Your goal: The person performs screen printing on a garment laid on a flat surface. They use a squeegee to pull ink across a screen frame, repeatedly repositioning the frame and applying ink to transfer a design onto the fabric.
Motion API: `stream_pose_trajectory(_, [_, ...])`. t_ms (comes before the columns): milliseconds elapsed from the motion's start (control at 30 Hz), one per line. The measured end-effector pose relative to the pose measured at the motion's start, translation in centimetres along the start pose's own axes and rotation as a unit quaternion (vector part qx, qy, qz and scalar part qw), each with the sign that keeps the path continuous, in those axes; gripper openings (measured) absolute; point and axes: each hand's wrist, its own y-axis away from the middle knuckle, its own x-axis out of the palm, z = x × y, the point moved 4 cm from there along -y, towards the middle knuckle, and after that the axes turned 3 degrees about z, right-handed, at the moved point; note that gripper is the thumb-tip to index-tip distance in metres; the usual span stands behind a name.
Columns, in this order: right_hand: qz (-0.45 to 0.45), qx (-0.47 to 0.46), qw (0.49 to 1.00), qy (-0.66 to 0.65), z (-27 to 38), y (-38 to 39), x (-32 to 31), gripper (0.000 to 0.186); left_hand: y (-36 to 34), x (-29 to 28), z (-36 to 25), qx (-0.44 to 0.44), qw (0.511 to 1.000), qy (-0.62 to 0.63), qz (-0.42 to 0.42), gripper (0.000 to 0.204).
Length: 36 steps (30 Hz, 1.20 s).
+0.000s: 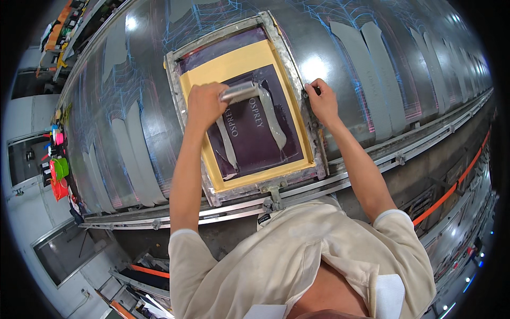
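A screen-printing frame (pixel 289 69) with worn metal rails lies on the long dark table. Yellow tape (pixel 226 69) borders its dark purple mesh (pixel 255 151), which carries pale lettering. My left hand (pixel 206 105) is closed around a squeegee (pixel 239 92) with a silvery bar handle, held over the upper part of the mesh. Wet grey ink (pixel 274 125) lies in a thick streak on the right of the mesh, with a thinner one on the left. At the frame's right rail, my right hand (pixel 324 102) has its fingers curled in a grip on the edge.
Grey printed shapes (pixel 366 69) with blue and pink lines cover the table (pixel 297 32) on both sides. A metal rail (pixel 366 165) runs along the near edge, where a clamp (pixel 273 194) meets the frame. Bright green and red containers (pixel 59 178) stand at the far left.
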Motion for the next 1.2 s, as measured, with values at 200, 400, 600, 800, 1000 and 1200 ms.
stream_pose_trajectory(200, [-0.008,-0.001,1.0,0.013,0.0,-0.3,0.4,0.027,2.0,1.2,-0.2,-0.01,0.999,-0.042,-0.003,0.021])
stream_pose_trajectory(400, [-0.035,0.04,0.995,-0.079,-1.5,0.5,-0.8,0.031,14.1,3.3,-8.4,0.038,0.997,-0.06,0.002,0.046])
stream_pose_trajectory(600, [-0.097,-0.005,0.99,-0.106,-7.1,1.9,-14.2,0.023,16.2,1.9,-13.3,-0.038,0.998,-0.032,0.043,0.046])
stream_pose_trajectory(800, [-0.18,-0.044,0.959,0.215,-16.6,4.6,-36.2,0.015,16.4,0.7,-12.2,-0.206,0.963,-0.113,0.133,0.042])
stream_pose_trajectory(1000, [-0.144,-0.208,0.924,0.287,-24.8,7.1,-42.8,0.019,15.3,2.8,-12.7,-0.197,0.958,-0.108,0.18,0.044])
stream_pose_trajectory(1200, [-0.162,-0.211,0.938,0.222,-27.9,7.8,-42.5,0.044,14.4,2.5,-12.7,-0.236,0.926,-0.176,0.237,0.046])
